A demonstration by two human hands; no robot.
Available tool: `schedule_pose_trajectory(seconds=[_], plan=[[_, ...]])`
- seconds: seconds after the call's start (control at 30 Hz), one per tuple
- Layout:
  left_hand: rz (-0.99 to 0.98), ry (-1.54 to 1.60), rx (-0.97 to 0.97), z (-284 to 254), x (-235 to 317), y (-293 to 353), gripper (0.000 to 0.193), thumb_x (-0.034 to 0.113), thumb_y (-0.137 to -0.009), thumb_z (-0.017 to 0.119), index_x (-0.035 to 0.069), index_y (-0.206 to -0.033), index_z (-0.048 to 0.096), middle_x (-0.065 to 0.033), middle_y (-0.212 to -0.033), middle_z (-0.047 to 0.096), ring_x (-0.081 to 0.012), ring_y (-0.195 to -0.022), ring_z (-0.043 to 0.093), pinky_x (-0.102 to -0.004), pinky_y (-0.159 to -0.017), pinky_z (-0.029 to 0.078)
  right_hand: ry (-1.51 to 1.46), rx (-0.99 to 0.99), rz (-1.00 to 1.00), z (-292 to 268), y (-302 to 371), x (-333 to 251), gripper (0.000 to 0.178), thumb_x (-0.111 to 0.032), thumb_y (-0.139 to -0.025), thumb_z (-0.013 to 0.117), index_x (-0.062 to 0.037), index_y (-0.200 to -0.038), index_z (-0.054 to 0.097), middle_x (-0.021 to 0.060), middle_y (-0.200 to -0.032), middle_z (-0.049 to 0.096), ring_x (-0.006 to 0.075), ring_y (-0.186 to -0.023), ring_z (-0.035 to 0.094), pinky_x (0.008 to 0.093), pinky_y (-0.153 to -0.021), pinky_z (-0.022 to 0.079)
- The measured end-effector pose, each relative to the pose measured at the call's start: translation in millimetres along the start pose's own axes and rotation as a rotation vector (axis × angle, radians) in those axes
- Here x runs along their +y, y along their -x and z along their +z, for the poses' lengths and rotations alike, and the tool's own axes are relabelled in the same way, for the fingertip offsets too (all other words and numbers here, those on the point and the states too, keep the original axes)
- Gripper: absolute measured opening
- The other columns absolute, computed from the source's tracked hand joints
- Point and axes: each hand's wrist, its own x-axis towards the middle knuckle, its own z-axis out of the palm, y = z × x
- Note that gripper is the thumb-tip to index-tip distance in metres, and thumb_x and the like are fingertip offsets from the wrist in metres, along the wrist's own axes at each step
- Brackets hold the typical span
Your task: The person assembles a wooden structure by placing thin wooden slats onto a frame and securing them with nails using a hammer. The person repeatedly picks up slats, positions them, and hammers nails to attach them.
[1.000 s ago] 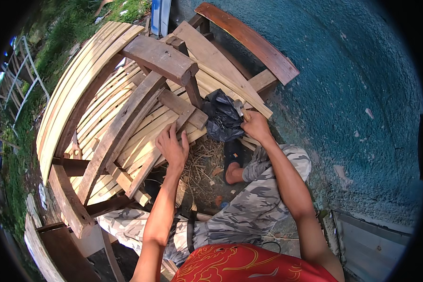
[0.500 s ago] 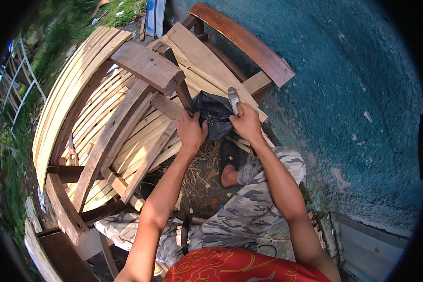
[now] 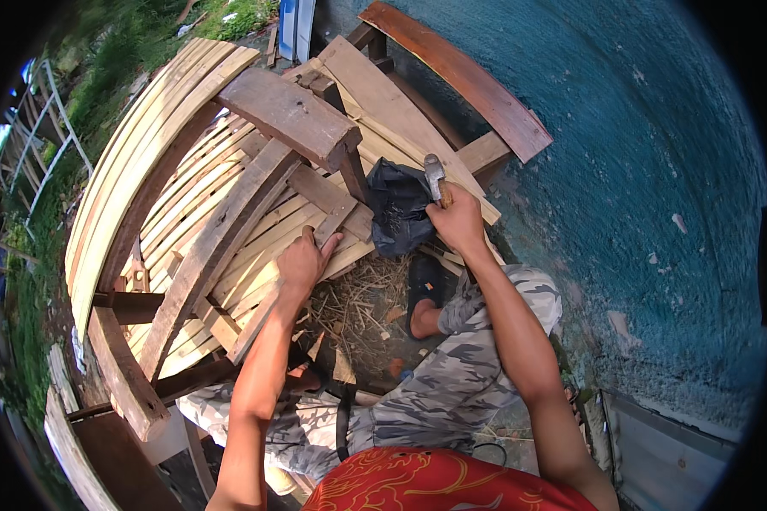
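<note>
My right hand (image 3: 460, 223) is closed around the wooden handle of a hammer (image 3: 435, 175), its metal head pointing up. The same hand is at the rim of a black plastic bag (image 3: 398, 213), which hangs open beside the wood; small thin pieces like nails show faintly inside. My left hand (image 3: 302, 266) lies across a narrow wooden slat (image 3: 337, 219), thumb on one side and fingers on the other. That slat rests on a slatted wooden frame (image 3: 204, 230) with dark, weathered beams (image 3: 285, 115).
A blue rough wall (image 3: 639, 170) rises on the right. Against it stands a piece with a reddish-brown board (image 3: 460, 72). Straw-like debris (image 3: 362, 298) covers the ground between my feet. Grass (image 3: 119, 94) and a metal railing (image 3: 43, 145) lie at the far left.
My left hand has left the black bag and moved left and nearer onto the wooden slat. My right hand still has the hammer by the bag. The view has shifted slightly.
</note>
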Motion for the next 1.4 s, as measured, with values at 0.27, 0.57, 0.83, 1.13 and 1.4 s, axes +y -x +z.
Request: schedule_pose_trajectory(seconds=[0.27, 0.57, 0.83, 1.13, 1.4], plan=[[0.091, 0.090, -0.067, 6.3, -24.2, 0.3, 0.070, 0.070, -0.093, 0.056, 0.006, -0.121, 0.062, -0.0247, -0.078, 0.072, -0.0431, -0.079, 0.072, -0.0512, -0.068, 0.055, 0.058, 0.000, 0.122, -1.1, -3.1, -6.8, 0.020, -0.013, -0.076, 0.074, 0.0005, -0.083, 0.061, 0.0182, -0.072, 0.063, 0.0358, -0.070, 0.063, 0.0447, -0.069, 0.048], [0.118, 0.077, -0.031, 8.2, -50.9, 19.6, 0.068, 0.068, -0.092, 0.058, 0.007, -0.123, 0.062, -0.0219, -0.089, 0.072, -0.0405, -0.084, 0.072, -0.0495, -0.071, 0.055, 0.008, 0.020, 0.105, -5.6, 6.7, 3.6, 0.020, -0.013, -0.075, 0.072, 0.0000, -0.075, 0.057, 0.0136, -0.063, 0.058, 0.0278, -0.060, 0.057, 0.0417, -0.062, 0.045], [0.543, 0.282, 0.548, 14.0, 0.8, 38.0, 0.035, 0.021, -0.090, 0.073, 0.006, -0.122, 0.068, -0.0122, -0.106, 0.068, -0.0364, -0.092, 0.064, -0.0459, -0.085, 0.051, -0.005, -0.060, 0.077, -14.5, 11.9, 7.7, 0.019, -0.012, -0.075, 0.073, -0.0011, -0.075, 0.057, 0.0085, -0.063, 0.054, 0.0210, -0.059, 0.052, 0.0383, -0.059, 0.043], [0.436, 0.393, 0.198, 42.1, 104.0, 10.0, 0.024, 0.018, -0.090, 0.068, 0.002, -0.108, 0.073, -0.0099, -0.111, 0.071, -0.0344, -0.098, 0.070, -0.0448, -0.085, 0.056, -0.014, -0.029, 0.019, -12.4, 10.5, 6.3, 0.019, -0.012, -0.075, 0.072, 0.0013, -0.079, 0.058, 0.0099, -0.063, 0.056, 0.0199, -0.059, 0.052, 0.0386, -0.060, 0.044], [0.270, 0.170, 0.064, 41.4, 85.8, 23.0, 0.034, 0.029, -0.087, 0.073, -0.002, -0.099, 0.074, -0.0170, -0.113, 0.068, -0.0366, -0.099, 0.068, -0.0464, -0.082, 0.057, 0.026, -0.129, 0.053, -24.4, 11.0, 3.0, 0.021, -0.013, -0.075, 0.073, 0.0018, -0.086, 0.062, 0.0173, -0.072, 0.061, 0.0321, -0.068, 0.060, 0.0430, -0.067, 0.048]])
